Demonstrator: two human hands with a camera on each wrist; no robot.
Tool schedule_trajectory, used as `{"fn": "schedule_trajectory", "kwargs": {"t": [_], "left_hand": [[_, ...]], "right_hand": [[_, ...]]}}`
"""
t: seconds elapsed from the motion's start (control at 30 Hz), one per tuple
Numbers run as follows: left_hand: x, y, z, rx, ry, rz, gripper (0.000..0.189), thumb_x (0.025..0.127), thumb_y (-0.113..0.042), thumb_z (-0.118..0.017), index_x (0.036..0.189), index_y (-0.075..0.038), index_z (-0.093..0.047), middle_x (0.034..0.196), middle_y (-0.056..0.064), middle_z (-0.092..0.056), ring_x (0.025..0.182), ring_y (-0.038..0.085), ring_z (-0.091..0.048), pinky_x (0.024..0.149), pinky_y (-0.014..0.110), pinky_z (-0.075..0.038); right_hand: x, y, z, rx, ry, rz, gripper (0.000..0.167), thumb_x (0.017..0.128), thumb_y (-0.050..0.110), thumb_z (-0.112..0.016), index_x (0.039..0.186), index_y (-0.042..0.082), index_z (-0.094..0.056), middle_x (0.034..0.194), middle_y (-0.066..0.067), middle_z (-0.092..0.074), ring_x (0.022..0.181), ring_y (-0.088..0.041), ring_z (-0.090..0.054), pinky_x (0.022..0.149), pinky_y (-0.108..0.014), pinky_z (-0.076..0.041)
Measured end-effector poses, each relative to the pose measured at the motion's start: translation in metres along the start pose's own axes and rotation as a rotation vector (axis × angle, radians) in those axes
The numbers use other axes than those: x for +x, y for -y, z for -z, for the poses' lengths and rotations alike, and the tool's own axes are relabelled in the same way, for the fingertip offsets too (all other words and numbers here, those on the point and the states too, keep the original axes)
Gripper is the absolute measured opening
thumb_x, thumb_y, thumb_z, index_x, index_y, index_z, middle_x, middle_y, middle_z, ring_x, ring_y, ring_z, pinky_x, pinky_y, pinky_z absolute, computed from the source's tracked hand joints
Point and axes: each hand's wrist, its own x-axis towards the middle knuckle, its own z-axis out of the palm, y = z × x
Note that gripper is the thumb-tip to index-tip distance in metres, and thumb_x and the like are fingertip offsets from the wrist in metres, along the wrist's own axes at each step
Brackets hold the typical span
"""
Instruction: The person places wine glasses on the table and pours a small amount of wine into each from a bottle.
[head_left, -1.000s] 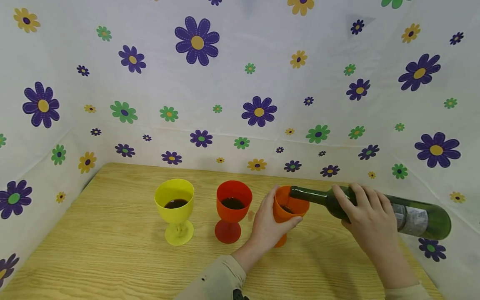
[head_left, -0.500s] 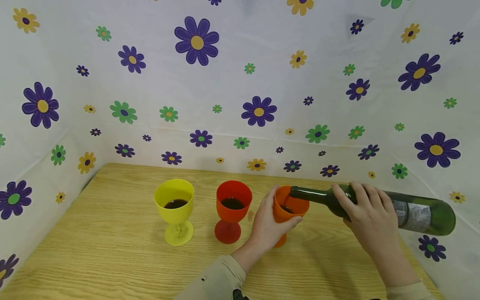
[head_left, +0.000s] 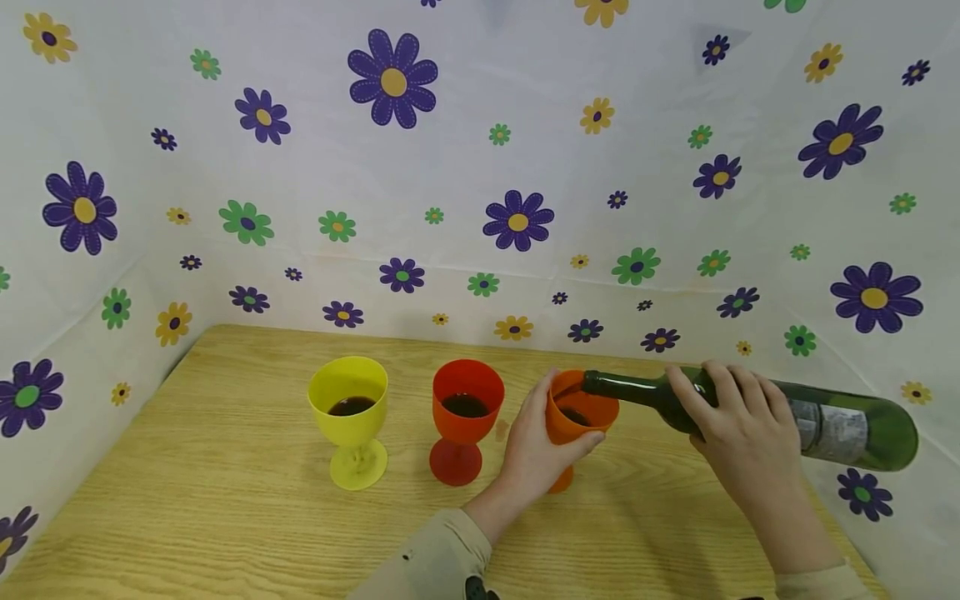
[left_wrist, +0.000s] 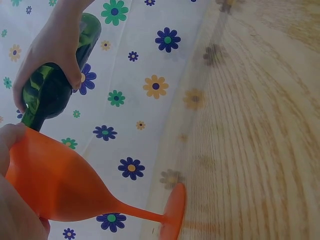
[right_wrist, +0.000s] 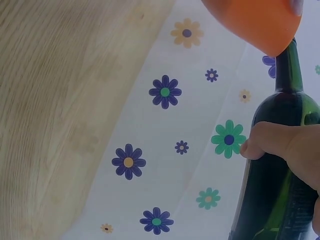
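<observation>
In the head view my left hand [head_left: 536, 450] grips the bowl of an orange goblet [head_left: 576, 434], fingers round its far left side and thumb across the front. The left wrist view shows the goblet's thin stem and its round foot [left_wrist: 174, 215] at the wooden surface. My right hand [head_left: 742, 437] holds a green glass wine bottle [head_left: 828, 433] from above, tilted nearly level. Its mouth [head_left: 590, 382] lies over the goblet's right rim, and dark liquid runs from it down the inside. A dark pool shows in the goblet. My right thumb [right_wrist: 267, 140] presses along the bottle's shoulder.
To the left of the orange goblet stands a red goblet [head_left: 457, 467], and beyond it a yellow goblet [head_left: 358, 467]; both hold dark liquid. They stand on a wooden table [head_left: 225, 517]. A white flower-printed cloth [head_left: 450, 167] hangs round the back and sides.
The bottle has shifted slightly right and its base has risen a little. The dark pool in the orange goblet looks somewhat larger. My left hand has stayed in place.
</observation>
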Motion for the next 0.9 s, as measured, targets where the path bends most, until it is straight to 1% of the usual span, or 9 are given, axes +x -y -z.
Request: {"fn": "schedule_trajectory", "kwargs": {"t": [0.07, 0.2, 0.23, 0.3, 0.43, 0.53, 0.77, 0.9], "left_hand": [[0.0, -0.001, 0.0, 0.001, 0.001, 0.001, 0.088, 0.077, -0.039, -0.079, 0.148, -0.019, -0.031, 0.14, 0.002, -0.045, 0.117, 0.019, -0.05, 0.101, 0.042, -0.04], [0.001, -0.001, 0.001, 0.002, 0.002, -0.004, 0.089, 0.077, -0.039, -0.079, 0.148, -0.017, -0.031, 0.14, 0.002, -0.046, 0.117, 0.02, -0.05, 0.101, 0.042, -0.04], [0.001, -0.002, 0.001, 0.002, 0.002, -0.003, 0.089, 0.077, -0.038, -0.079, 0.148, -0.016, -0.031, 0.14, 0.002, -0.046, 0.117, 0.02, -0.05, 0.101, 0.042, -0.04], [0.001, -0.002, 0.002, 0.001, 0.002, -0.002, 0.089, 0.077, -0.038, -0.08, 0.148, -0.015, -0.031, 0.139, 0.002, -0.046, 0.118, 0.019, -0.05, 0.102, 0.042, -0.039], [0.0, -0.002, 0.001, 0.004, 0.003, 0.003, 0.089, 0.077, -0.037, -0.08, 0.149, -0.016, -0.031, 0.139, 0.002, -0.046, 0.119, 0.019, -0.049, 0.103, 0.045, -0.038], [0.0, -0.001, 0.001, 0.007, 0.003, 0.005, 0.089, 0.077, -0.038, -0.079, 0.149, -0.016, -0.031, 0.14, 0.003, -0.046, 0.12, 0.02, -0.049, 0.103, 0.047, -0.038], [0.001, 0.0, 0.0, 0.014, 0.004, -0.003, 0.089, 0.077, -0.038, -0.079, 0.148, -0.013, -0.031, 0.14, 0.003, -0.046, 0.118, 0.02, -0.05, 0.102, 0.047, -0.039], [0.0, -0.001, 0.001, 0.008, 0.006, 0.002, 0.088, 0.078, -0.038, -0.079, 0.148, -0.016, -0.031, 0.139, 0.003, -0.046, 0.117, 0.019, -0.05, 0.102, 0.045, -0.039]], "right_hand": [[0.0, 0.0, -0.001, 0.001, -0.023, -0.001, 0.098, 0.046, 0.005, -0.093, 0.133, 0.016, -0.051, 0.119, -0.025, -0.049, 0.103, -0.047, -0.047, 0.086, -0.059, -0.04], [0.001, 0.002, -0.001, 0.007, -0.033, -0.005, 0.097, 0.046, 0.005, -0.092, 0.133, 0.016, -0.051, 0.118, -0.026, -0.049, 0.101, -0.047, -0.048, 0.084, -0.059, -0.04], [0.001, 0.002, -0.001, 0.007, -0.035, -0.007, 0.098, 0.044, 0.006, -0.093, 0.132, 0.016, -0.051, 0.117, -0.026, -0.05, 0.101, -0.047, -0.048, 0.084, -0.059, -0.041], [0.001, 0.003, -0.001, 0.008, -0.024, -0.011, 0.098, 0.044, 0.007, -0.093, 0.133, 0.016, -0.051, 0.117, -0.026, -0.05, 0.101, -0.047, -0.048, 0.083, -0.058, -0.041], [0.0, 0.006, -0.001, 0.011, -0.016, -0.02, 0.105, 0.038, 0.011, -0.096, 0.133, 0.016, -0.05, 0.116, -0.025, -0.05, 0.099, -0.046, -0.049, 0.08, -0.057, -0.042], [0.0, 0.008, -0.001, 0.016, 0.003, -0.025, 0.108, 0.035, 0.013, -0.097, 0.133, 0.016, -0.05, 0.116, -0.024, -0.05, 0.099, -0.046, -0.05, 0.08, -0.057, -0.042], [0.0, 0.014, 0.0, 0.042, 0.043, -0.053, 0.108, 0.036, 0.015, -0.097, 0.133, 0.016, -0.05, 0.115, -0.024, -0.05, 0.097, -0.045, -0.049, 0.08, -0.055, -0.042], [0.0, 0.019, 0.0, 0.058, 0.055, -0.068, 0.108, 0.035, 0.017, -0.097, 0.132, 0.016, -0.049, 0.115, -0.024, -0.05, 0.097, -0.046, -0.05, 0.079, -0.056, -0.042]]}}
